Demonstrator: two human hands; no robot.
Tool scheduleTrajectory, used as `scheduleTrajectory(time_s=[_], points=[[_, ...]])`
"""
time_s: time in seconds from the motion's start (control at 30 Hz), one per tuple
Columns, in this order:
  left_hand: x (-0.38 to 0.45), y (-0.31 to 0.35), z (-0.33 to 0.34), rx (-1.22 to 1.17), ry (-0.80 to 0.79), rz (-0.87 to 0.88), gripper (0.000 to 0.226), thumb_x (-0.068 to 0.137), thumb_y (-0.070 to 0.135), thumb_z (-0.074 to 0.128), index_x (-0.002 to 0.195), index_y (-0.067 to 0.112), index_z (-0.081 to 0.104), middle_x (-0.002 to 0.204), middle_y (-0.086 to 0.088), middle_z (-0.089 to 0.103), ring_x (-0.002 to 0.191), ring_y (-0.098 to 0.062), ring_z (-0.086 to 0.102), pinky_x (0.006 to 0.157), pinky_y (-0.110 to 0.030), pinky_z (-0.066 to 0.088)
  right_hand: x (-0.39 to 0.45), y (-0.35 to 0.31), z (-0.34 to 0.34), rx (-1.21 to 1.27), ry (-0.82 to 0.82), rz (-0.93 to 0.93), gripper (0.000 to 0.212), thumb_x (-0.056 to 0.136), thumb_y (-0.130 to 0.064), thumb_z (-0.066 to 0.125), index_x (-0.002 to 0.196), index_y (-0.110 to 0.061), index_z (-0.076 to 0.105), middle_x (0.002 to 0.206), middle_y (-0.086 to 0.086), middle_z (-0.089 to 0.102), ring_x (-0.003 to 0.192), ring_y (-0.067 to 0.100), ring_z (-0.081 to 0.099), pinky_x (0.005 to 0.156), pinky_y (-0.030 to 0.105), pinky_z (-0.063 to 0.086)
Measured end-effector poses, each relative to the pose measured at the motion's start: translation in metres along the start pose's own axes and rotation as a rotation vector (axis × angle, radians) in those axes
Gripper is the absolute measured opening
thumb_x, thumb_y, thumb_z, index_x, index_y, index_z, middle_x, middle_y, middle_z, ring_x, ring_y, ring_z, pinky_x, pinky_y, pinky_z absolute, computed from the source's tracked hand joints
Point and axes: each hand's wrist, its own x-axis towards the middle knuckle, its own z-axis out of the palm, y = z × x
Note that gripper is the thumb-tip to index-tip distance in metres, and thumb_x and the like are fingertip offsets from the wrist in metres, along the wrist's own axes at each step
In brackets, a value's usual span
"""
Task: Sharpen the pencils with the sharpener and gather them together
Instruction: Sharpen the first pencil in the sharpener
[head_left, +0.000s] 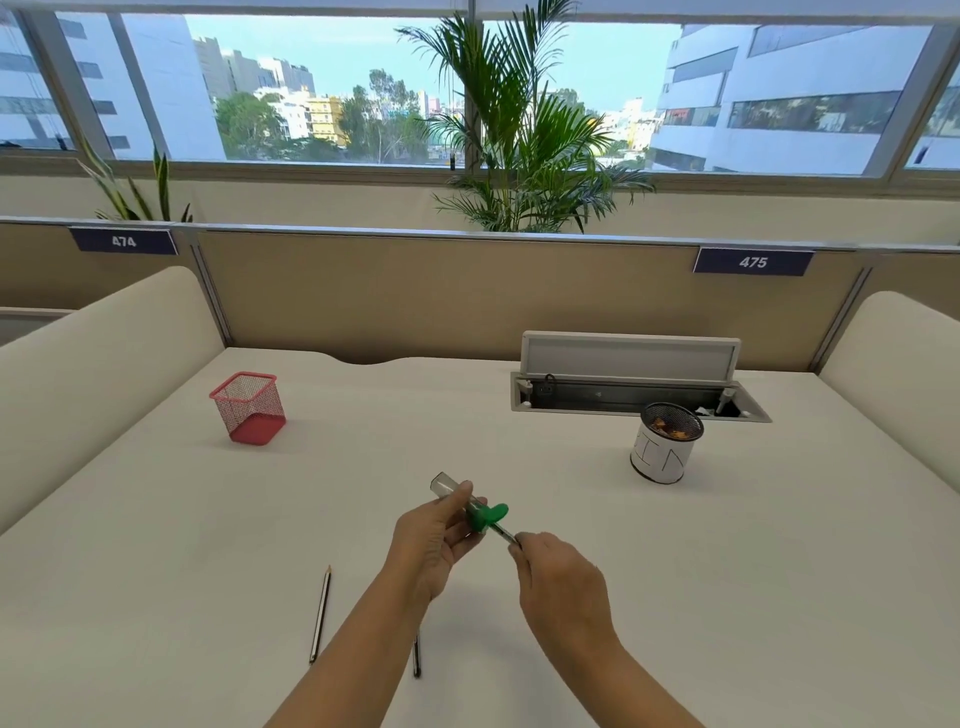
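My left hand (434, 540) grips a sharpener (485, 515) with a green body and a clear tube, held above the white desk (675, 571). A pencil (506, 535) sticks into the sharpener's near end, and my right hand (558, 582) pinches its shaft. Most of that pencil is hidden by my fingers. Another pencil (320, 613) lies on the desk to the left, its point facing away from me. A third pencil (416, 657) lies partly under my left forearm.
A red mesh holder (249, 408) stands at the back left. A black mesh cup wrapped in white paper (665, 444) holds shavings at the back right, in front of an open cable tray (631, 387). Padded dividers flank the desk.
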Motion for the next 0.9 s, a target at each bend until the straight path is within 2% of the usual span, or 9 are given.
scheduleTrajectory(time_s=[0.1, 0.17, 0.3, 0.37, 0.47, 0.57, 0.7, 0.8, 0.9], points=[[0.001, -0.006, 0.002, 0.000, 0.001, -0.007, 0.013, 0.085, 0.011, 0.062, 0.083, -0.002, 0.062, 0.070, -0.012, 0.073, 0.074, -0.025, 0.068, 0.074, -0.034, 0.054, -0.001, -0.004, 0.003, -0.074, 0.044, -0.014, 0.013, 0.072, -0.021, 0.065, 0.059, -0.020, 0.063, 0.045, -0.002, 0.052, 0.035, 0.012, 0.047, 0.034, 0.016, 0.018], [0.000, -0.010, 0.001, 0.022, -0.035, -0.009, 0.012, 0.087, 0.010, 0.060, 0.085, -0.001, 0.062, 0.072, -0.013, 0.073, 0.072, -0.023, 0.070, 0.074, -0.034, 0.055, -0.001, -0.011, -0.004, 0.026, -0.127, 0.208, 0.025, 0.090, -0.021, 0.052, 0.066, -0.018, 0.059, 0.053, -0.004, 0.051, 0.046, 0.016, 0.047, 0.041, 0.021, 0.020], [-0.004, -0.009, -0.004, 0.069, -0.146, -0.038, 0.010, 0.089, 0.009, 0.056, 0.088, 0.001, 0.062, 0.077, -0.011, 0.073, 0.076, -0.023, 0.070, 0.071, -0.031, 0.057, 0.009, -0.001, -0.019, 1.304, -0.651, 0.991, 0.036, 0.097, -0.024, 0.042, 0.063, -0.015, 0.050, 0.043, -0.007, 0.033, 0.031, 0.006, 0.025, 0.029, 0.014, 0.018], [-0.003, -0.007, -0.006, 0.090, -0.168, -0.057, 0.011, 0.089, 0.010, 0.055, 0.090, 0.001, 0.061, 0.078, -0.012, 0.073, 0.075, -0.023, 0.070, 0.070, -0.031, 0.057, 0.008, -0.002, -0.020, 1.573, -0.693, 1.118, 0.038, 0.099, -0.023, 0.040, 0.066, -0.011, 0.053, 0.040, -0.007, 0.029, 0.027, 0.004, 0.021, 0.024, 0.011, 0.013], [0.001, -0.006, -0.005, 0.095, -0.119, -0.072, 0.014, 0.088, 0.011, 0.057, 0.091, -0.002, 0.060, 0.073, -0.013, 0.074, 0.067, -0.021, 0.072, 0.063, -0.030, 0.059, 0.006, -0.009, -0.017, 1.170, -0.542, 0.854, 0.032, 0.097, -0.030, 0.041, 0.081, -0.009, 0.060, 0.054, -0.004, 0.043, 0.041, 0.006, 0.035, 0.037, 0.014, 0.025], [0.003, -0.003, -0.002, 0.030, -0.032, -0.069, 0.014, 0.088, 0.010, 0.059, 0.086, -0.004, 0.059, 0.064, -0.014, 0.072, 0.056, -0.020, 0.071, 0.055, -0.028, 0.058, 0.006, -0.007, -0.008, 0.531, -0.129, 0.369, 0.021, 0.093, -0.032, 0.051, 0.097, -0.012, 0.057, 0.082, -0.003, 0.055, 0.073, 0.012, 0.049, 0.060, 0.020, 0.037], [0.002, -0.005, 0.002, -0.014, 0.031, -0.057, 0.013, 0.086, 0.008, 0.061, 0.078, -0.002, 0.058, 0.055, -0.012, 0.069, 0.048, -0.019, 0.068, 0.054, -0.030, 0.058, 0.003, -0.001, -0.007, 0.000, -0.027, 0.036, 0.019, 0.069, -0.023, 0.079, 0.067, -0.017, 0.061, 0.057, -0.004, 0.059, 0.048, 0.010, 0.042, 0.046, 0.018, 0.028], [0.002, -0.010, 0.004, -0.009, 0.020, -0.037, 0.012, 0.087, 0.009, 0.060, 0.080, -0.001, 0.059, 0.058, -0.011, 0.071, 0.052, -0.018, 0.069, 0.058, -0.029, 0.058, 0.001, -0.003, -0.004, -0.062, -0.084, 0.030, 0.028, 0.056, -0.019, 0.086, 0.052, -0.020, 0.059, 0.042, -0.002, 0.052, 0.034, 0.012, 0.039, 0.038, 0.019, 0.016], [0.001, -0.009, 0.003, 0.065, -0.041, -0.018, 0.010, 0.089, 0.009, 0.057, 0.086, -0.001, 0.059, 0.076, -0.015, 0.071, 0.059, -0.018, 0.071, 0.066, -0.032, 0.057, 0.014, -0.006, -0.014, 0.670, -0.363, 0.573, 0.026, 0.091, -0.022, 0.053, 0.068, -0.014, 0.060, 0.048, -0.004, 0.050, 0.043, 0.011, 0.038, 0.040, 0.020, 0.026]])
